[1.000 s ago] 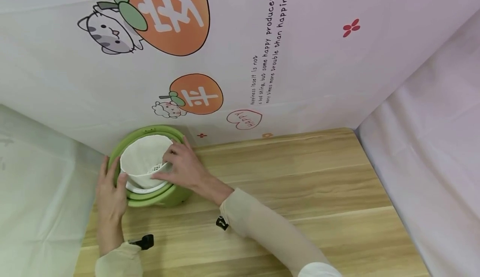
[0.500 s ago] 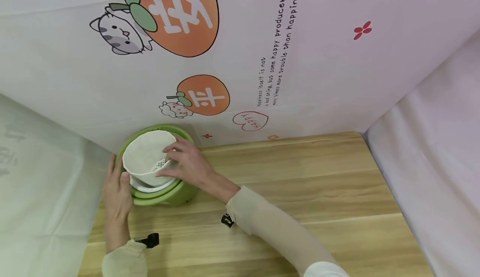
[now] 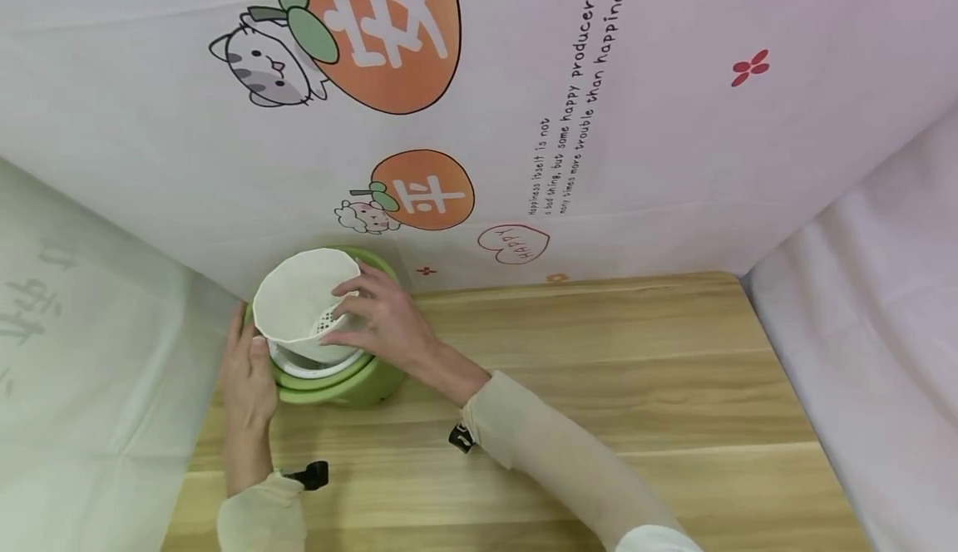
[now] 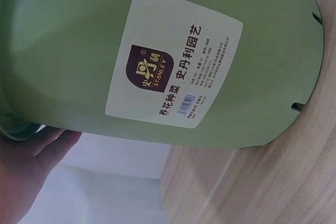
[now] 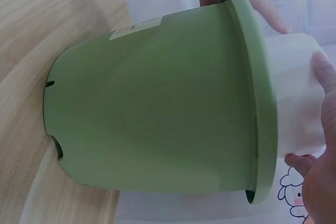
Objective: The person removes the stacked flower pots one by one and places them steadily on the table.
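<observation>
A tall green flowerpot (image 3: 367,390) stands on the table against the back cloth; its label (image 4: 173,61) fills much of the left wrist view. Inside its mouth shows the white rim of another pot (image 3: 329,367). My right hand (image 3: 389,319) pinches the edge of a white plastic pot (image 3: 288,294) with a perforated bottom, thumb outside and fingers inside. In the right wrist view this white pot (image 5: 296,98) stands partly out above the green rim. My left hand (image 3: 250,381) holds the green rim at the left, its thumb over the edge and its fingers along the outer side.
A wood-grain table (image 3: 599,402) extends to the right of the flowerpot. Printed cloth (image 3: 636,161) rises behind it, and pale cloth walls (image 3: 90,352) stand at both sides. Black wrist-camera mounts (image 3: 318,475) hang at both sleeves.
The white pot has risen in my right hand, showing more of its wall above the green rim. My left hand stays at the flowerpot's left side. The head view has shifted slightly.
</observation>
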Demonstrator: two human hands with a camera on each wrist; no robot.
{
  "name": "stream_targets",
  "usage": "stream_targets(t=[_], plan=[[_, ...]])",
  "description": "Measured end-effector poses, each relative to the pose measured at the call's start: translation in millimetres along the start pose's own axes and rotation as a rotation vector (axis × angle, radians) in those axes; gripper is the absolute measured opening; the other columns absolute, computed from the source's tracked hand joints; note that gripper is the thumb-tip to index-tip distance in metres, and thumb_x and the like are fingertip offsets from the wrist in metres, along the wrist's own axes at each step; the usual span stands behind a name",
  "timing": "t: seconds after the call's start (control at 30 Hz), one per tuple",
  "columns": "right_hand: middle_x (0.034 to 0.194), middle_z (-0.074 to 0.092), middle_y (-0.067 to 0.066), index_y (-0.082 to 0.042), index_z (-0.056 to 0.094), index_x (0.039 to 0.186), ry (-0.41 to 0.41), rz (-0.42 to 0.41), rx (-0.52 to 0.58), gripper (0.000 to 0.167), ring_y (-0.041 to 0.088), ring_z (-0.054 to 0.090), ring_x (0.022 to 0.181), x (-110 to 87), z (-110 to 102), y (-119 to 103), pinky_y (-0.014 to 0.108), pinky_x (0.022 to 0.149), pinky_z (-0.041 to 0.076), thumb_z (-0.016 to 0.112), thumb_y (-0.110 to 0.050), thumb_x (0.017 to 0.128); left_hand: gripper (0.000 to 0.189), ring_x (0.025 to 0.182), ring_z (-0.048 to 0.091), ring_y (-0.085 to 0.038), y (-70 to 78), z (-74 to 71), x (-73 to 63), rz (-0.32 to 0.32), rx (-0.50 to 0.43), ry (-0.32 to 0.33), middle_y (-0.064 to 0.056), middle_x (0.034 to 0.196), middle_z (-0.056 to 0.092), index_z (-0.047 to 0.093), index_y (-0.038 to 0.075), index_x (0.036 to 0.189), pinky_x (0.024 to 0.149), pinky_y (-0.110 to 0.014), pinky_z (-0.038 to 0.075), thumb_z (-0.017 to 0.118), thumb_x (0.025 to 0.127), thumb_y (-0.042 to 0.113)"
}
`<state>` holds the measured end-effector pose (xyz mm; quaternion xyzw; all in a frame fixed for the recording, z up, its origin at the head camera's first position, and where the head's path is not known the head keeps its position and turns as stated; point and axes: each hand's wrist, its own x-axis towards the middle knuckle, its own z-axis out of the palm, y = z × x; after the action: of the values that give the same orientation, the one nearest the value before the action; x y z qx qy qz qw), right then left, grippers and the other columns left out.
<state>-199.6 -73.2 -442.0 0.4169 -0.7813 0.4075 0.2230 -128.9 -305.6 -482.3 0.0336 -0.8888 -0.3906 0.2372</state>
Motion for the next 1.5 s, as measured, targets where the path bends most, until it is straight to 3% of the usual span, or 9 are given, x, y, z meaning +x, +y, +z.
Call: stream_targets(t=[0.23, 0.47, 0.63, 0.87, 1.07, 1.3, 1.5], plan=[[0.109, 0.07, 0.004, -0.012, 0.079, 0.083, 0.055, -0.007, 0.035, 0.03, 0.034, 0.049, 0.132, -1.1, -12.4, -1.3, 0.038, 0.119, 0.027, 0.09, -0.037, 0.07, 0.054, 0.144, 0.027, -0.045, 7.8, 3.4, 4.9, -0.048, 0.067, -0.04, -0.008, 0.163, 0.024, 0.049, 0.012, 0.147, 0.109, -0.07, 0.024, 0.03, 0.108, 0.043], [0.111, 0.069, 0.004, -0.011, 0.08, 0.087, 0.099, -0.001, 0.059, 0.029, 0.033, 0.045, 0.136, 2.6, -24.5, -6.4, 0.034, 0.119, 0.026, 0.089, -0.035, 0.072, 0.057, 0.144, 0.024, -0.048, 5.6, 5.3, 6.6, -0.044, 0.024, -0.033, -0.021, 0.16, 0.025, 0.045, 0.01, 0.15, 0.11, -0.072, 0.02, 0.032, 0.107, 0.045], [0.11, 0.069, 0.005, -0.011, 0.08, 0.085, 0.138, -0.038, 0.066, 0.028, 0.034, 0.047, 0.134, 5.5, -33.3, -8.3, 0.036, 0.118, 0.028, 0.09, -0.032, 0.071, 0.06, 0.142, 0.023, -0.052, 4.7, 4.4, 4.5, -0.097, 0.0, -0.042, -0.027, 0.158, 0.026, 0.045, 0.004, 0.148, 0.111, -0.072, 0.016, 0.031, 0.107, 0.046], [0.109, 0.069, 0.007, -0.011, 0.08, 0.084, 0.156, -0.052, 0.06, 0.027, 0.035, 0.049, 0.132, 7.2, -41.4, -8.0, 0.038, 0.118, 0.028, 0.09, -0.032, 0.071, 0.058, 0.142, 0.022, -0.053, 4.3, 3.5, 4.3, -0.112, -0.007, -0.051, -0.028, 0.157, 0.026, 0.045, 0.005, 0.148, 0.111, -0.072, 0.015, 0.03, 0.108, 0.043], [0.108, 0.069, 0.008, -0.009, 0.08, 0.083, 0.179, -0.055, 0.085, 0.026, 0.029, 0.059, 0.121, 7.2, -46.7, -6.3, 0.042, 0.119, 0.027, 0.091, -0.028, 0.071, 0.057, 0.143, 0.024, -0.05, 4.8, 0.7, 2.7, -0.129, -0.016, -0.062, -0.025, 0.158, 0.027, 0.044, 0.008, 0.15, 0.111, -0.071, 0.016, 0.03, 0.108, 0.044], [0.109, 0.069, 0.008, -0.009, 0.08, 0.084, 0.196, -0.017, 0.106, 0.026, 0.037, 0.049, 0.132, 2.7, -53.8, -3.8, 0.041, 0.118, 0.03, 0.091, -0.027, 0.07, 0.057, 0.144, 0.023, -0.05, 3.3, -2.0, 1.2, -0.135, -0.015, -0.06, -0.026, 0.158, 0.027, 0.044, 0.008, 0.15, 0.112, -0.07, 0.015, 0.03, 0.108, 0.043], [0.107, 0.069, 0.01, -0.007, 0.08, 0.084, 0.225, -0.028, 0.114, 0.027, 0.04, 0.049, 0.131, -1.6, -60.8, -2.4, 0.043, 0.116, 0.032, 0.092, -0.024, 0.068, 0.053, 0.144, 0.023, -0.049, 3.2, -3.8, -0.9, -0.152, -0.004, -0.065, -0.025, 0.158, 0.027, 0.043, 0.01, 0.151, 0.113, -0.07, 0.015, 0.03, 0.109, 0.038]])
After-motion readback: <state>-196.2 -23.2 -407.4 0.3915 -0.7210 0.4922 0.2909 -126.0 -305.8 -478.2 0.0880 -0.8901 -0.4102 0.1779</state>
